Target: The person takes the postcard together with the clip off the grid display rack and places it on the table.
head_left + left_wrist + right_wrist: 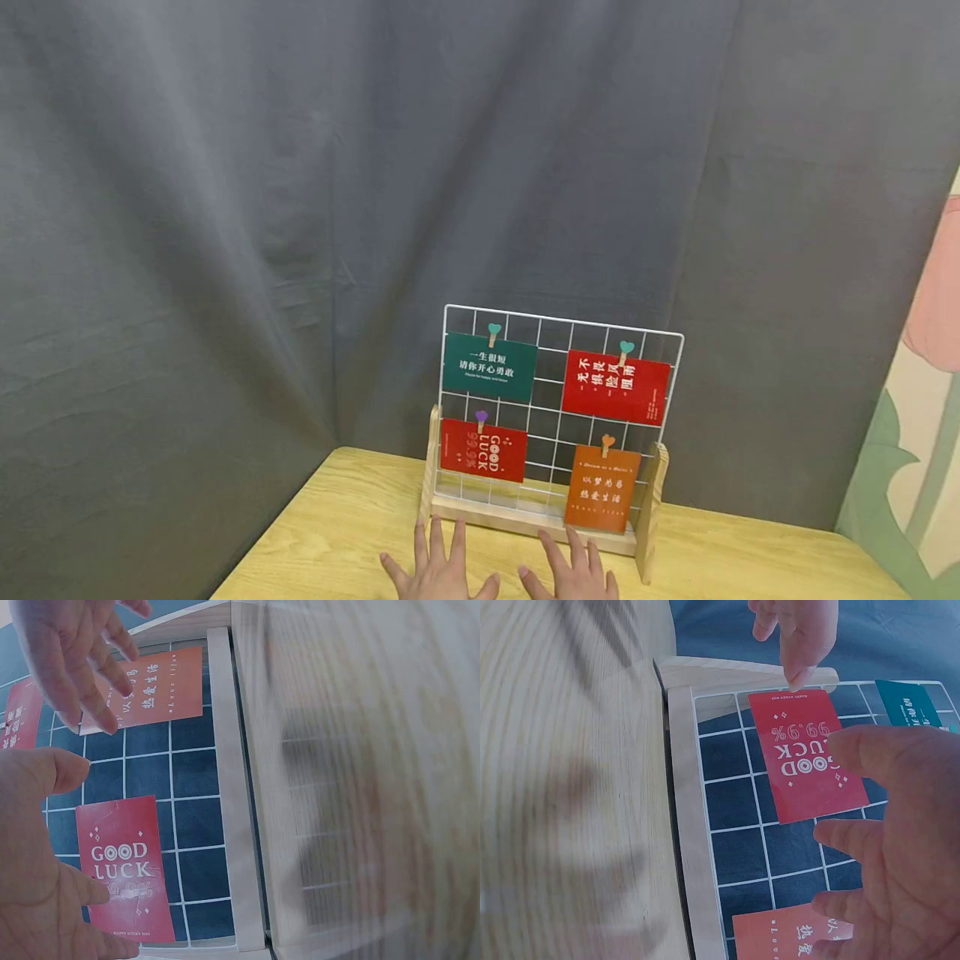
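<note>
Grey cloth hangs behind a wooden table (330, 533) where a white wire grid stand (558, 333) holds 4 clipped cards. Left hand (438, 571) and right hand (573, 571) lie flat, fingers spread, holding nothing, just before the stand's wooden base (525, 521).

Both hands lie low at the near edge of the head view, palms down and side by side — the left hand (442, 567) with fingers straight and spread, thumb angled out toward its neighbour. The right hand (572, 571) is close beside it, apart, fingers likewise extended and slightly fanned. Neither hand holds anything — wrists and forearms fall out of frame.
</note>
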